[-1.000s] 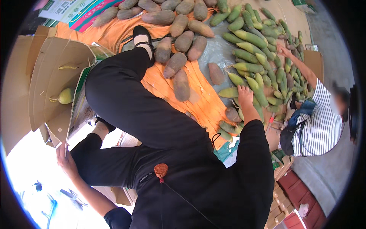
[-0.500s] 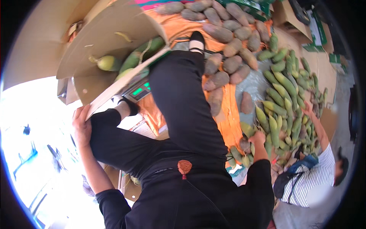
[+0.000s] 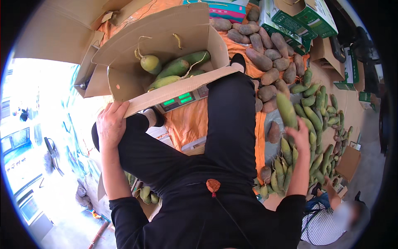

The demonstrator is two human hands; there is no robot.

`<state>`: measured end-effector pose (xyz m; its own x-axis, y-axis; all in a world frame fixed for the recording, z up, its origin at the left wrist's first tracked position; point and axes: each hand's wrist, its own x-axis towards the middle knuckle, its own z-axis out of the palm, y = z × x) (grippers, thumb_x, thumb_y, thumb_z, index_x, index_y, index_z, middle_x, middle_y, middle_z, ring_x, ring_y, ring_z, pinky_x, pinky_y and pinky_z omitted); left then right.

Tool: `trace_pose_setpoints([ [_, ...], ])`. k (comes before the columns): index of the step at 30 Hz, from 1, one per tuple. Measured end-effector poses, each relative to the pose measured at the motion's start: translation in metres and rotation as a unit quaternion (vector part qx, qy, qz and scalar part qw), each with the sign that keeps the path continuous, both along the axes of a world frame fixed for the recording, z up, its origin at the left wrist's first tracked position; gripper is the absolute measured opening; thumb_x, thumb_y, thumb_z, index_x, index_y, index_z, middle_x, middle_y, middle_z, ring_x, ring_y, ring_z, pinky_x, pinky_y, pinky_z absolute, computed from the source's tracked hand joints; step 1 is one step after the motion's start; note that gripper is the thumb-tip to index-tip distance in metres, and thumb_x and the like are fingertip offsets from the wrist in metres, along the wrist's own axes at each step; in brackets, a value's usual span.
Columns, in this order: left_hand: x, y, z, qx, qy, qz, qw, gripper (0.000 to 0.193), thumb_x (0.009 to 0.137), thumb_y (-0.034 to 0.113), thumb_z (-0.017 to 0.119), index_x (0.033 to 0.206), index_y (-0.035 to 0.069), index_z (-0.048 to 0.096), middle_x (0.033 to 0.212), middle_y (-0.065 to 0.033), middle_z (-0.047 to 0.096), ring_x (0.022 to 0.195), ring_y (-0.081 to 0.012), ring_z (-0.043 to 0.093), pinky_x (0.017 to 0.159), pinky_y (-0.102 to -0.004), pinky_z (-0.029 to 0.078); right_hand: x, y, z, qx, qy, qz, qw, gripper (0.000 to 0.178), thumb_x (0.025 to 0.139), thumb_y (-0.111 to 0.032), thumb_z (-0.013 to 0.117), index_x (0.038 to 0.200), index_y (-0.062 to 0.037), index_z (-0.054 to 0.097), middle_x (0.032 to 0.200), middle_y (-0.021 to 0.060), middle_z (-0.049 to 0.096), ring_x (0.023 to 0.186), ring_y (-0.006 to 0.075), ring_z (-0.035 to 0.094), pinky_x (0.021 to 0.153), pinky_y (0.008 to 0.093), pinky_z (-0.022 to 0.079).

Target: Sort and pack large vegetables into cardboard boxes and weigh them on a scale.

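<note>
My left hand [image 3: 111, 124] is closed on the near flap of an open cardboard box [image 3: 153, 96] in front of me. In the box lie several green radishes [image 3: 178, 68], one of them rounder and paler with a curled thin root. The box rests on a scale [image 3: 182, 99] with lit green displays. On the right, my right hand [image 3: 300, 135] grips a long green radish [image 3: 286, 108] by its lower end. The radish is tilted upright above the pile of green radishes [image 3: 317, 118], apart from the box.
Reddish-brown roots [image 3: 271, 54] lie heaped on an orange sheet [image 3: 188, 124] beyond my legs. Printed cartons [image 3: 304, 18] stand at the far right. At lower right, another person in a striped shirt [image 3: 325, 224] reaches toward the pile. Another box of green radishes [image 3: 147, 195] is beside my left hip.
My right hand has lifted the green radish up from the pile. My left hand still holds the box flap. The view has shifted, showing more of the box and scale.
</note>
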<state>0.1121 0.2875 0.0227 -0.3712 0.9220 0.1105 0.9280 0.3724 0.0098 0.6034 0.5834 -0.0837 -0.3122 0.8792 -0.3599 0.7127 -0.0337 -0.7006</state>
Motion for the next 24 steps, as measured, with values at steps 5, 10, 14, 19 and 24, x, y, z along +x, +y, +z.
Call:
trace_pose_setpoints([
  [5, 0.0, 0.006, -0.003, 0.006, -0.012, -0.014, 1.0, 0.031, 0.067, -0.001, 0.059, 0.096, 0.008, 0.065, 0.086, -0.0051, 0.06, 0.084, -0.025, 0.061, 0.071, -0.0384, 0.049, -0.126, 0.036, 0.116, 0.143, 0.075, 0.183, 0.97, 0.067, 0.06, -0.02, 0.077, 0.12, 0.0012, 0.055, 0.108, 0.009, 0.051, 0.104, 0.0219, 0.053, 0.091, 0.0324, 0.042],
  [10, -0.003, 0.004, 0.0, 0.004, -0.009, -0.016, 1.0, 0.033, 0.067, -0.003, 0.058, 0.097, 0.008, 0.065, 0.09, -0.0062, 0.062, 0.087, -0.0265, 0.061, 0.074, -0.0384, 0.05, -0.257, 0.039, 0.144, 0.345, 0.091, 0.407, 0.841, 0.061, 0.058, -0.031, 0.076, 0.112, -0.0038, 0.062, 0.1, 0.0153, 0.058, 0.096, 0.0301, 0.057, 0.085, 0.0371, 0.045],
  [14, -0.008, 0.001, -0.004, -0.011, -0.035, -0.011, 0.999, 0.035, 0.072, -0.004, 0.057, 0.104, 0.007, 0.066, 0.097, -0.0111, 0.063, 0.09, -0.0309, 0.062, 0.078, -0.0384, 0.049, -0.344, -0.006, 0.129, 0.295, -0.008, 0.469, 0.833, 0.058, 0.058, -0.035, 0.075, 0.107, -0.0039, 0.065, 0.103, 0.0151, 0.06, 0.101, 0.0318, 0.056, 0.084, 0.0406, 0.048],
  [19, -0.008, 0.002, -0.009, -0.021, -0.035, -0.017, 0.999, 0.039, 0.07, -0.006, 0.056, 0.106, 0.005, 0.065, 0.096, -0.0109, 0.062, 0.09, -0.0306, 0.06, 0.078, -0.0398, 0.048, -0.357, -0.012, 0.087, 0.279, 0.135, 0.421, 0.852, 0.042, 0.071, -0.028, 0.071, 0.106, -0.0052, 0.065, 0.103, 0.0148, 0.061, 0.098, 0.0306, 0.058, 0.085, 0.0401, 0.048],
  [24, -0.011, -0.007, -0.017, 0.02, -0.059, -0.01, 0.998, 0.038, 0.068, -0.012, 0.054, 0.102, 0.001, 0.065, 0.095, -0.0135, 0.062, 0.091, -0.0326, 0.06, 0.081, -0.0412, 0.047, -0.25, 0.047, 0.071, 0.133, 0.225, 0.261, 0.93, 0.037, 0.083, -0.02, 0.068, 0.116, -0.0048, 0.062, 0.106, 0.0083, 0.065, 0.099, 0.0166, 0.06, 0.087, 0.0315, 0.049],
])
